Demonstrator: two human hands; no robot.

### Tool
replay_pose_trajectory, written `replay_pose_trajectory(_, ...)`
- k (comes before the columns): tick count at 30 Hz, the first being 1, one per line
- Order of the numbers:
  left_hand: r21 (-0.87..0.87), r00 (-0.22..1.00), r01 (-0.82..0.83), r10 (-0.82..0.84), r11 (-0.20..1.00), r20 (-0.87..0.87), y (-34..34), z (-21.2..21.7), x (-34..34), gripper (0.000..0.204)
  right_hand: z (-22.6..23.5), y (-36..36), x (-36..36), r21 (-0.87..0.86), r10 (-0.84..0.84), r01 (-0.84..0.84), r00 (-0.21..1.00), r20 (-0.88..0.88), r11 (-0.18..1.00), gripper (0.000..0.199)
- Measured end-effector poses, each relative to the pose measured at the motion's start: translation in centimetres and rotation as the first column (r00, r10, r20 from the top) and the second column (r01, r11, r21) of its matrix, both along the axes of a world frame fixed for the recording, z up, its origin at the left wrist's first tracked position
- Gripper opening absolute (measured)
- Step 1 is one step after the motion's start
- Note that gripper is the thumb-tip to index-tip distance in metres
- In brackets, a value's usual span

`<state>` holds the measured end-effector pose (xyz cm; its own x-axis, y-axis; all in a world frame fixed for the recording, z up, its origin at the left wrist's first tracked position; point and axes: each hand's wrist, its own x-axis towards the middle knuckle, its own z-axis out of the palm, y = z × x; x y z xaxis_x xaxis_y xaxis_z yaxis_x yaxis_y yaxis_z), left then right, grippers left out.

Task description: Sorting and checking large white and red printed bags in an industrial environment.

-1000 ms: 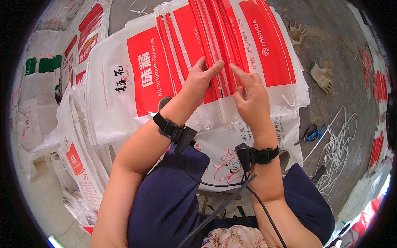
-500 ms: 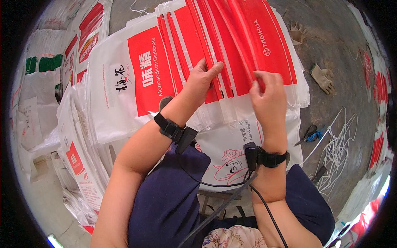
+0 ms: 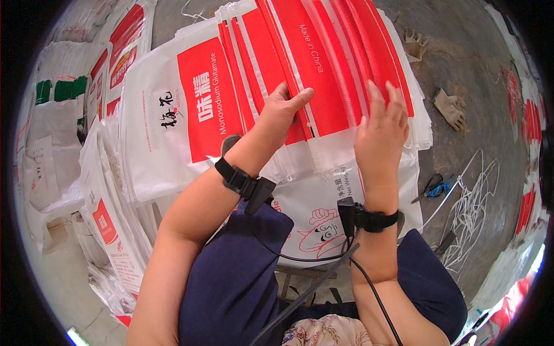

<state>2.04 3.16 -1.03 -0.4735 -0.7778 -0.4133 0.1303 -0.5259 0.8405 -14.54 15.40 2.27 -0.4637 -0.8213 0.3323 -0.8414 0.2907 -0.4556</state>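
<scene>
A stack of flat red-and-white printed sacks (image 3: 154,121) lies in front of me, the upper ones fanned so that their edges overlap in strips. My left hand (image 3: 279,114) is closed on the edge of a fanned sack (image 3: 300,43), thumb on top and the other fingers partly hidden. To its right, my right hand (image 3: 382,124) lies palm down over the red and white part of the sacks, fingers stretched and slightly apart, gripping nothing. Beneath the fanned sacks, a white sack with a red cartoon figure (image 3: 323,235) shows between my forearms.
More stacked sacks (image 3: 112,230) stand at the left, with others behind. On the floor at the right are work gloves (image 3: 451,109), scissors with blue on the handle (image 3: 434,187) and a tangle of white string (image 3: 470,213). Black cables run from my wrist straps.
My right hand has gone from pinching a sack's edge to lying spread on the sacks. One sack edge has shifted right, uncovering more red. My left hand stays nearly in place.
</scene>
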Motion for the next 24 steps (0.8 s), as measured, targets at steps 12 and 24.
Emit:
replay_pose_trajectory(12,0.014,0.998,-0.004,0.005,1.000,-0.055,0.0,-0.3,0.3,0.041,-2.4,0.1,1.0,0.058,0.077,-0.098,0.955,0.287,0.994,0.040)
replay_pose_trajectory(24,0.006,0.999,-0.026,0.026,1.000,0.025,0.2,0.4,-0.1,0.042,-0.5,-0.6,0.0,-0.164,0.077,-0.068,0.996,0.044,0.984,0.033)
